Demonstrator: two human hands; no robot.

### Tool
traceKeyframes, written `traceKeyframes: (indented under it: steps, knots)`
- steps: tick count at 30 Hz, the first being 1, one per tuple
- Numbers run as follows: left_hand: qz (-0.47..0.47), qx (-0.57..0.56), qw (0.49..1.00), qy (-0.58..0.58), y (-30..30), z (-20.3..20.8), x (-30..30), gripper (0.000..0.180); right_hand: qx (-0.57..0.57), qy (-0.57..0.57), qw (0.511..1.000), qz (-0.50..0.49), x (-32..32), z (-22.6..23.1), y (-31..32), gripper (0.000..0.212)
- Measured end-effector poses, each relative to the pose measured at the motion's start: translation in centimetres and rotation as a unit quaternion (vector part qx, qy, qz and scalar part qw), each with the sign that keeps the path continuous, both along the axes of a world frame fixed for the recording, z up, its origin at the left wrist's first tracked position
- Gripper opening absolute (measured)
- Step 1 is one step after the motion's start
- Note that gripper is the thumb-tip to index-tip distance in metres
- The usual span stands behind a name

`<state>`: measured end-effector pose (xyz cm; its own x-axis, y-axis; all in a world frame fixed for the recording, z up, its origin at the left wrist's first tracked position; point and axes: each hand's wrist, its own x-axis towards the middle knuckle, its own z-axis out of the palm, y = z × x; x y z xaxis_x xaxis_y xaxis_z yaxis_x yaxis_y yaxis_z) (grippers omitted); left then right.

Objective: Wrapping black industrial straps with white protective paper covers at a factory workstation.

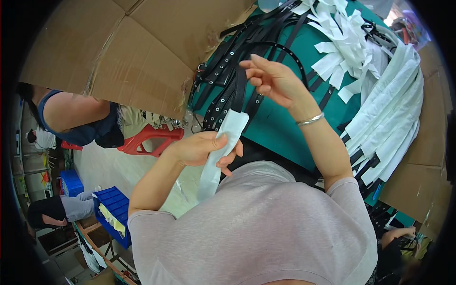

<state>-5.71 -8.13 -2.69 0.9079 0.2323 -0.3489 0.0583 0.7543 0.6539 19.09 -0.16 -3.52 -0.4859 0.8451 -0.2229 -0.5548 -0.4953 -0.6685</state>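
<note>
My left hand (202,148) grips a long white sleeve (223,142) with a black studded belt (239,90) running out of its top end. My right hand (273,80), with a silver bangle on the wrist, pinches the upper part of that belt above a green table (280,128). A heap of black belts (237,57) lies on the table just behind both hands.
Loose white sleeves (346,47) and a row of sleeved belts (389,118) lie at the right. A large cardboard sheet (118,52) is at the left. A seated person (80,116), a red stool (149,137) and blue bins (114,209) are beyond.
</note>
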Motion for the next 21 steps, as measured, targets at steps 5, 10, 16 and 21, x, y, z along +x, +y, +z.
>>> traceKeyframes:
  steps: [5,10,16,21]
  knots:
    - [0.009,-0.022,0.999,-0.033,-1.2,-2.3,-1.0,0.055,-0.089,-0.036,0.993,-0.07,-3.0,-1.5,-0.3,0.022]
    - [0.068,-0.041,0.994,-0.08,-0.7,-3.5,-1.0,0.055,0.12,-0.167,0.956,-0.208,-2.9,0.0,-1.8,0.012]
    - [0.075,0.044,0.994,-0.059,2.2,-3.9,0.0,0.053,0.245,-0.344,0.898,-0.126,-2.1,3.2,-3.6,0.013]
    - [0.048,0.104,0.993,-0.042,3.7,-3.0,1.1,0.049,0.075,-0.142,0.975,-0.156,-1.4,1.7,-2.7,0.023]
